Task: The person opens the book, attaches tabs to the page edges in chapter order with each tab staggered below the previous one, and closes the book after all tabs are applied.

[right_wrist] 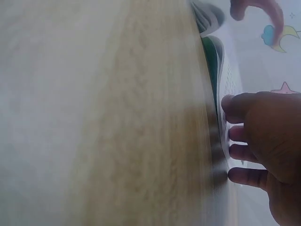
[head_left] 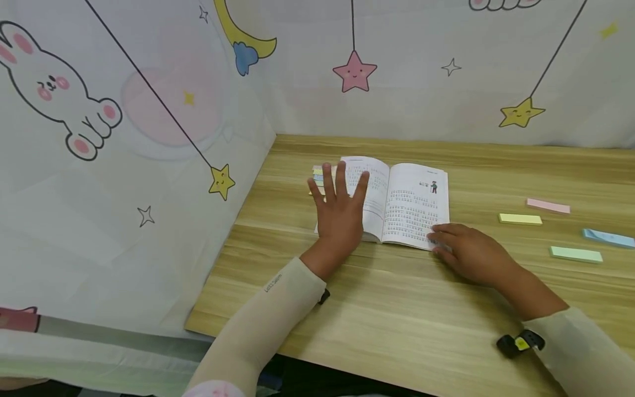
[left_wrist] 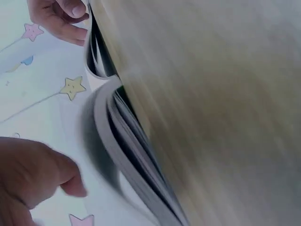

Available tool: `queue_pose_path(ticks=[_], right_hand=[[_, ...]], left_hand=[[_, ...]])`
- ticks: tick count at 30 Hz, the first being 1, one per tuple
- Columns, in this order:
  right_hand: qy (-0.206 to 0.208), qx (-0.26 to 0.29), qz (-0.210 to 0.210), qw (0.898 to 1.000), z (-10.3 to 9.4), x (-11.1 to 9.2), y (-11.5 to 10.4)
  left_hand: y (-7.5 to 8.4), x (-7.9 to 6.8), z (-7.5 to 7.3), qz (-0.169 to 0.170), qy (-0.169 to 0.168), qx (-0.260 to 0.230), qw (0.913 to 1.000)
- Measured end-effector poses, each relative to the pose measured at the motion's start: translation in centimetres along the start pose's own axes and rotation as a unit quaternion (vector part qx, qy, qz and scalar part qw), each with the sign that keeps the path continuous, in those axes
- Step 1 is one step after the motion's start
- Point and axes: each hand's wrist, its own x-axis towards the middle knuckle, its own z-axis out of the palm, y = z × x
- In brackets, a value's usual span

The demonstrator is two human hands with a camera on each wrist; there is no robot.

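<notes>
An open book (head_left: 416, 207) with printed pages lies on the wooden table, a small drawing of a figure on its right page. My left hand (head_left: 341, 212) is spread above the left page, fingers apart and holding nothing; in the left wrist view a gap shows between this hand (left_wrist: 37, 179) and the curved pages (left_wrist: 127, 155). With its fingertips, my right hand (head_left: 473, 253) touches the lower right corner of the book. Coloured sticky tabs (head_left: 318, 177) show at the book's left edge, partly hidden behind the left hand.
To the right lie a pink strip (head_left: 548, 206), a yellow strip (head_left: 520, 219), a blue strip (head_left: 609, 238) and a green strip (head_left: 576, 254) of sticky notes. White sheets with cartoon prints (head_left: 354, 71) stand behind and left of the table (head_left: 397, 309).
</notes>
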Motion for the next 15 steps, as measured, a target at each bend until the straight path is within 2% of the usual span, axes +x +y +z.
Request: queue_pose_path(ticks=[2, 4, 6, 8, 9, 12, 15], right_hand=[[0.002, -0.008, -0.012, 1.000, 0.0, -0.1, 0.1], [0.006, -0.014, -0.023, 1.000, 0.0, -0.1, 0.2], [0.009, -0.019, -0.029, 0.999, -0.1, -0.2, 0.2], [0.008, -0.017, -0.029, 0.999, -0.1, -0.3, 0.2], [0.006, -0.013, -0.027, 1.000, -0.2, -0.3, 0.1], [0.005, 0.012, 0.008, 1.000, -0.7, -0.7, 0.4], [0.035, 0.022, 0.075, 0.996, -1.8, -1.7, 1.7]], left_hand=[[0.4, -0.2, 0.0, 0.081, -0.056, 0.000, 0.9951], [1.0, -0.4, 0.0, 0.157, -0.120, -0.026, 0.9799], [1.6, -0.7, 0.1, 0.199, -0.180, -0.061, 0.9613], [2.0, -0.9, 0.3, 0.208, -0.223, -0.075, 0.9496], [2.1, -1.0, 0.4, 0.206, -0.233, -0.074, 0.9476], [2.3, -0.9, 0.5, 0.192, -0.246, -0.076, 0.9470], [2.4, -0.7, 0.6, 0.187, -0.252, -0.085, 0.9456]])
